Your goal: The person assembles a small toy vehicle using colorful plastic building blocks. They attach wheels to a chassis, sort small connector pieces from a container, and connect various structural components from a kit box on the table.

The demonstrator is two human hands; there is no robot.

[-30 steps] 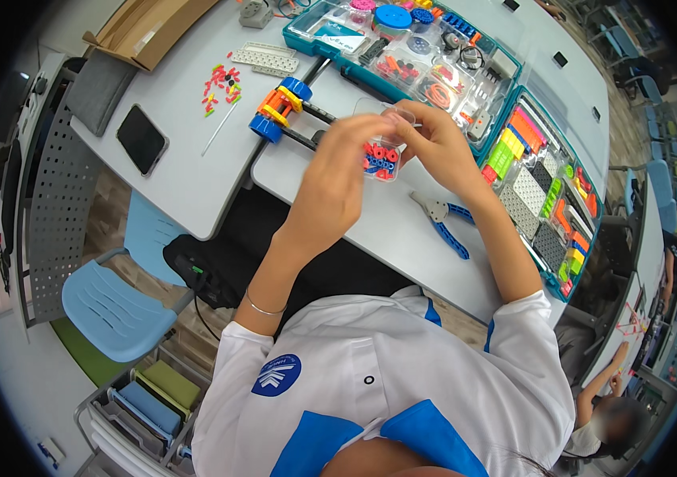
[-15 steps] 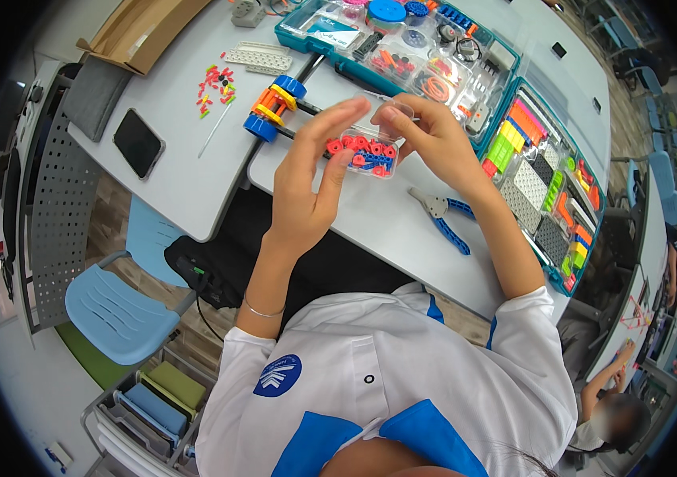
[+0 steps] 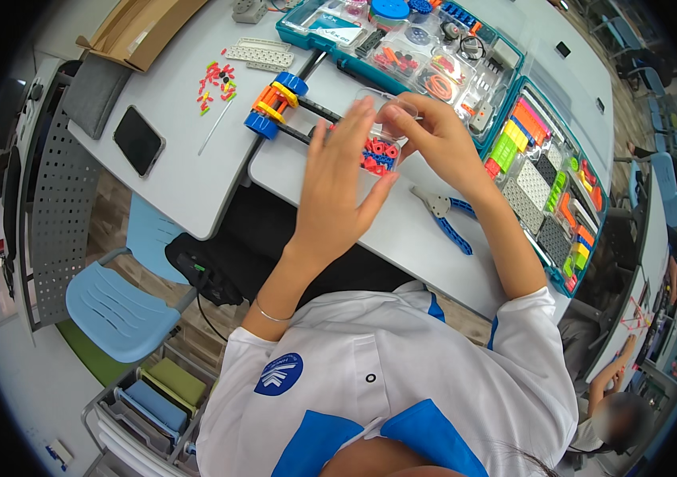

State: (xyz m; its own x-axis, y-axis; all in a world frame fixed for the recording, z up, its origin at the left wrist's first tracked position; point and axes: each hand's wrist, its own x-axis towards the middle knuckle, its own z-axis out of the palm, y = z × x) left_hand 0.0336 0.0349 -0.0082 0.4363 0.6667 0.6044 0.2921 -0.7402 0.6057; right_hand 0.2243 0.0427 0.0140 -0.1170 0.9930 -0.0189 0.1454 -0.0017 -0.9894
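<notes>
My left hand (image 3: 332, 195) is open with its fingers stretched out, across the near left side of a small clear plastic box (image 3: 393, 169). Part of the box is hidden behind that hand. Inside it lie several small red and blue plastic connector pieces (image 3: 380, 151). My right hand (image 3: 440, 143) is closed at the box's far right side, thumb and fingers pinching its raised clear lid (image 3: 376, 95). Left of the hands stands a build of blue wheels, yellow and orange parts (image 3: 276, 105) on dark bars.
Blue-handled pliers (image 3: 442, 215) lie on the table near my right forearm. A teal parts case (image 3: 346, 62) and a tray of coloured beams (image 3: 541, 183) stand behind and right. A phone (image 3: 138, 141), loose red and green pins (image 3: 215, 79) and a cardboard box (image 3: 143, 36) are left.
My left hand has moved right, its fingers straightening and covering more of the box's left side. The right hand has hardly moved.
</notes>
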